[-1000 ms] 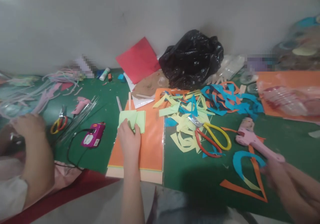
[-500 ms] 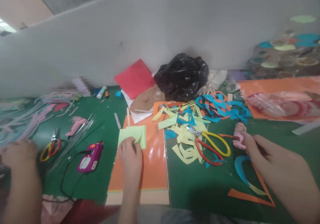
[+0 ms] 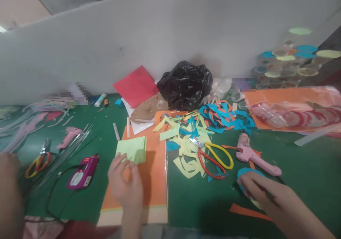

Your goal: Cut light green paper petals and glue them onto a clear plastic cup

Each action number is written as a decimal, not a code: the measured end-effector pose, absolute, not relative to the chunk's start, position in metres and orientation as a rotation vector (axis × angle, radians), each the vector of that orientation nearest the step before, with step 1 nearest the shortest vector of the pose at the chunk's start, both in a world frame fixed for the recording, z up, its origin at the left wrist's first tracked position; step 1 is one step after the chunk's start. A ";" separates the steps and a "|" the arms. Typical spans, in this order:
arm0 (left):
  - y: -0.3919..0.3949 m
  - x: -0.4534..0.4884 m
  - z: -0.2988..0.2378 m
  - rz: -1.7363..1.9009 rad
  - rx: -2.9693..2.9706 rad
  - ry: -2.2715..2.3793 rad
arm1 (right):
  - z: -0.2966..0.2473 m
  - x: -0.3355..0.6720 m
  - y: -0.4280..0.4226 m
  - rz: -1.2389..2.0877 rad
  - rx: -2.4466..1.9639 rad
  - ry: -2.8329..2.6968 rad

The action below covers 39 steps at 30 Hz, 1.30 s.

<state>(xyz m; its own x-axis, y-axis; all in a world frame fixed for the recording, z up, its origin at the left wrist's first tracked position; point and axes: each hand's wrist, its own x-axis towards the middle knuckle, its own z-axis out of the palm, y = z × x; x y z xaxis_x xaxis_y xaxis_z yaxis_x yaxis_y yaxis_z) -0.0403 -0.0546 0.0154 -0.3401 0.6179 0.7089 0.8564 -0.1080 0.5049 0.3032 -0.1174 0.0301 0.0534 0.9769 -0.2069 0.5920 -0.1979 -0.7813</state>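
My left hand is over the orange sheets, its fingers curled and pinched at the lower edge of a light green paper piece. My right hand is lower right, slightly blurred, its fingers closed at a curved blue paper strip that it partly covers. Just beyond it lies a pink glue gun, untouched. An orange paper strip lies beside the right hand. Between my hands are scissors with red and yellow handles, resting on pale yellow paper scraps.
Another person's arm enters at left, near scissors, a second pink glue gun and a purple device with a cable. A black plastic bag stands by the wall. Stacked clear plastic cups are at far right.
My right hand has let go of the pink glue gun, now lying on the table, and moved nearer to the blue strip. My left fingers have shifted down to the green paper's lower edge.
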 end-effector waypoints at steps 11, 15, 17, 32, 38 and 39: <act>-0.088 0.065 0.036 -1.356 -2.762 -1.428 | 0.034 0.227 -0.095 1.471 -1.244 -1.309; -0.084 0.066 0.031 -1.371 -2.705 -1.581 | 0.030 0.228 -0.086 1.455 -1.275 -1.143; -0.082 0.071 0.026 -1.487 -2.648 -1.766 | 0.028 0.229 -0.082 1.434 -1.304 -1.085; -0.075 0.081 0.034 -2.070 -2.244 -3.035 | 0.025 0.226 -0.071 1.429 -1.315 -1.063; -0.070 0.083 0.033 -2.101 -2.218 -3.081 | 0.026 0.227 -0.066 1.298 -1.440 -1.100; -0.070 0.083 0.033 -2.147 -2.216 -3.100 | 0.026 0.227 -0.065 1.274 -1.449 -1.100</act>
<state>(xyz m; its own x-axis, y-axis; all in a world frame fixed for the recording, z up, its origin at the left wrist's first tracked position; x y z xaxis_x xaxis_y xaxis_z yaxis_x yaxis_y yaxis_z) 0.0831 -0.0698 0.0331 0.0097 0.9414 -0.3372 0.0155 0.3370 0.9414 0.2269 -0.0647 0.0264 0.0778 0.9753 -0.2068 0.0624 -0.2118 -0.9753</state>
